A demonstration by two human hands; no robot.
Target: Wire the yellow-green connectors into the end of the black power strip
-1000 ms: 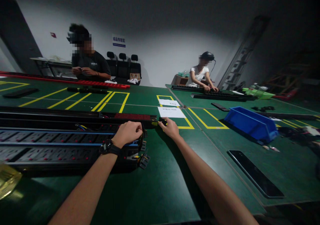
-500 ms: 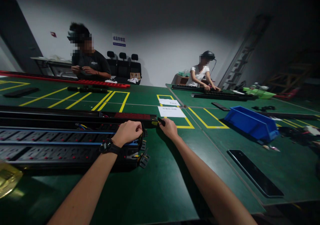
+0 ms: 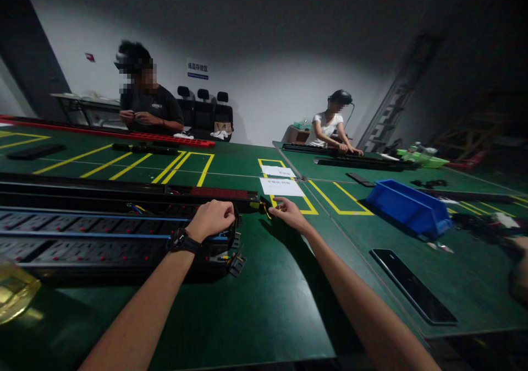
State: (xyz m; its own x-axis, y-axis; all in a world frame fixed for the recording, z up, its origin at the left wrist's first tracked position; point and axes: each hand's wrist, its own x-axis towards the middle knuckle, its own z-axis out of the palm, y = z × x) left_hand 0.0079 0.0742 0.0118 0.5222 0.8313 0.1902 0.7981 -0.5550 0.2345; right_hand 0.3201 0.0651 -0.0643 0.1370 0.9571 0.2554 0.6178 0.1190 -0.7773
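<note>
Long black socket strips (image 3: 124, 227) with red dots and blue edges lie on the green table at the left. Over their right end rests my left hand (image 3: 212, 221), its fingers curled; what they hold, if anything, is hidden. Behind runs a long black rail (image 3: 165, 197) with a dark red section. At the rail's right end is a small black end piece (image 3: 265, 205) with a yellow wire by it. My right hand (image 3: 286, 212) is just right of that piece, fingers apart, thumb near the wire.
Two paper sheets (image 3: 282, 187) lie beyond my right hand. To the right are a blue bin (image 3: 408, 208) and a phone (image 3: 412, 285). A yellow transparent object (image 3: 16, 291) stands at the left edge. Two people work across the table, near a red rail (image 3: 165, 137).
My right hand has opened its fingers and moved slightly right, off the black end piece. A yellow wire now shows there. My left hand has stayed in place.
</note>
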